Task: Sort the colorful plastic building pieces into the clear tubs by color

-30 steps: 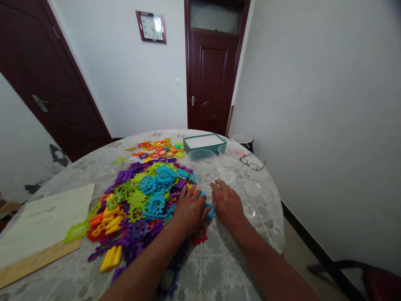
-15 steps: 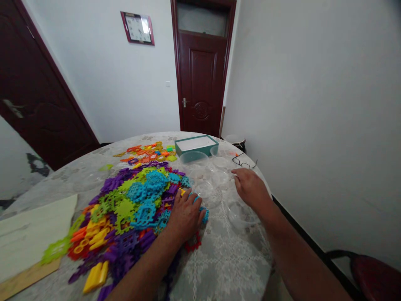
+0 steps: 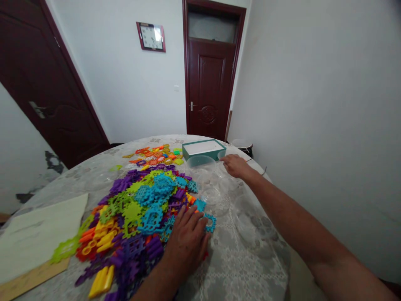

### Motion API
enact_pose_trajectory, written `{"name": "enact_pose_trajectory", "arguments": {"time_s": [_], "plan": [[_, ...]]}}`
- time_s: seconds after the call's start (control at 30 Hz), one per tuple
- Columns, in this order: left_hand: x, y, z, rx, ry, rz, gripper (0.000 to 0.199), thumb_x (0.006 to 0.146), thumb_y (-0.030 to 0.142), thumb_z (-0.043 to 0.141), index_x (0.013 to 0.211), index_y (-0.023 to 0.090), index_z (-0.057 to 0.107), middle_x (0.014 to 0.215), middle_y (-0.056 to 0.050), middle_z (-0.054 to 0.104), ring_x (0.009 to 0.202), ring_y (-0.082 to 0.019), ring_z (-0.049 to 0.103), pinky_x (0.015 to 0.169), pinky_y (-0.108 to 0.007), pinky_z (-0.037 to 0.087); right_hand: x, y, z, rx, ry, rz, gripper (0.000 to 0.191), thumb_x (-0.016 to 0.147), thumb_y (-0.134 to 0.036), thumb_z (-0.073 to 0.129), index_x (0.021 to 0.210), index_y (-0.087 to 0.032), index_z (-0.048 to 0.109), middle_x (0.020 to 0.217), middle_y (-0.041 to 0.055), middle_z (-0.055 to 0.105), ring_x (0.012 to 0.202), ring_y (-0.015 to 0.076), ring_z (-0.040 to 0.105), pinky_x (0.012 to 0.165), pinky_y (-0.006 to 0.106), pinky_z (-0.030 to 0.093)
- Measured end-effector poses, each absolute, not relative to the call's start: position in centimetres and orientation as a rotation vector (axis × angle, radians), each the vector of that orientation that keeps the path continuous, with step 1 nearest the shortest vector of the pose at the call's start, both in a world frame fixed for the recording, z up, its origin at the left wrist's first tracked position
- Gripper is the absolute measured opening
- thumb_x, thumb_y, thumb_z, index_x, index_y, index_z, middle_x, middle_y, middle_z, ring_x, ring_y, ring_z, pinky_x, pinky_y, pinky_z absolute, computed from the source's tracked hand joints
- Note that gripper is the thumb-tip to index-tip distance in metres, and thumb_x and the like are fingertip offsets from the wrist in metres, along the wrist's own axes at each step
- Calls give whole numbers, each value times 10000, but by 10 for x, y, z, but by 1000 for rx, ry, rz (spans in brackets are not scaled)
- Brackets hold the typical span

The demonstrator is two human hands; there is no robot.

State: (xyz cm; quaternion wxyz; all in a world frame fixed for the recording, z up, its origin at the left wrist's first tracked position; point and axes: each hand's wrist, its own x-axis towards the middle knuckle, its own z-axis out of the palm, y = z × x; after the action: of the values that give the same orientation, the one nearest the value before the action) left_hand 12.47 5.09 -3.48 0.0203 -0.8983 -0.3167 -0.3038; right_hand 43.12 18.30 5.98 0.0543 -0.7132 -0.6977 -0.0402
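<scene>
A large heap of toy building pieces (image 3: 131,213) in blue, green, purple, yellow and orange covers the table's left half. My left hand (image 3: 189,234) lies palm down on the heap's right edge, fingers extended, beside a blue square frame piece (image 3: 210,223). Farther away, my right hand (image 3: 235,166) reaches over the clear plastic bowls, with its fingers closed together. Its fingertips are at the rim of a clear bowl (image 3: 221,154) by the green box; what they hold, if anything, is hidden. Another clear bowl (image 3: 200,161) stands just left of it.
A green box (image 3: 200,155) with a white inside stands at the back. A smaller group of orange and yellow pieces (image 3: 156,155) lies left of it. Clear containers (image 3: 250,217) stand at right. A pale board (image 3: 40,238) lies at left on the lace-covered table (image 3: 232,271).
My right hand has moved forward and left to the bowl by the green box. My left hand has drawn back slightly, uncovering small blue and orange pieces. The view has shifted a little.
</scene>
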Motion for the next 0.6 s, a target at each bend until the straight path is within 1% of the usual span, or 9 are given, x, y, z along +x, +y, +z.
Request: {"name": "enact_pose_trajectory", "arguments": {"time_s": [0.1, 0.2, 0.3, 0.4, 0.5, 0.6], "plan": [[121, 48, -37, -2766, -951, -1007, 292, 964, 248, 602, 1240, 272, 693, 1248, -67, 749, 1327, -281, 624, 1248, -589, 403, 416, 210, 54, -2182, -2174, -41, 527, 1114, -528, 326, 1466, -305, 648, 1467, 141, 623, 1379, 331, 530, 1149, 478, 390], [119, 49, -39, -2744, -944, -1084, 299, 972, 237, 587, 1251, 268, 689, 1217, -63, 763, 1309, -276, 638, 1245, -580, 416, 406, 232, 47, -2236, -2185, 35, 620, 1099, -621, 253, 1437, -313, 672, 1441, 158, 640, 1349, 356, 560, 1117, 528, 414], [117, 49, -41, -2744, -950, -1101, 316, 967, 230, 591, 1265, 279, 683, 1216, -55, 766, 1301, -279, 646, 1237, -592, 427, 401, 248, 39, -2309, -2165, 95, 650, 1085, -649, 246, 1422, -304, 683, 1453, 171, 633, 1339, 385, 571, 1085, 578, 433], [116, 50, -43, -2743, -966, -1065, 340, 960, 226, 601, 1286, 282, 678, 1231, -62, 762, 1310, -285, 642, 1232, -598, 435, 402, 258, 32, -2377, -2116, 103, 692, 1078, -660, 237, 1416, -258, 687, 1493, 201, 588, 1350, 407, 560, 1079, 604, 433], [114, 50, -43, -2750, -988, -1025, 360, 952, 231, 615, 1301, 289, 679, 1240, -71, 755, 1322, -289, 635, 1239, -602, 427, 407, 265, 25, -2431, -2058, 70, 719, 1079, -657, 229, 1444, -211, 658, 1532, 238, 522, 1367, 416, 543, 1079, 604, 432], [113, 51, -42, -2773, -1004, -1026, 366, 948, 231, 611, 1302, 291, 684, 1241, -83, 753, 1328, -296, 632, 1236, -616, 427, 413, 269, 20, -2451, -2041, 45, 743, 1087, -643, 201, 1459, -167, 633, 1512, 274, 512, 1344, 405, 562, 1068, 587, 439]]}}
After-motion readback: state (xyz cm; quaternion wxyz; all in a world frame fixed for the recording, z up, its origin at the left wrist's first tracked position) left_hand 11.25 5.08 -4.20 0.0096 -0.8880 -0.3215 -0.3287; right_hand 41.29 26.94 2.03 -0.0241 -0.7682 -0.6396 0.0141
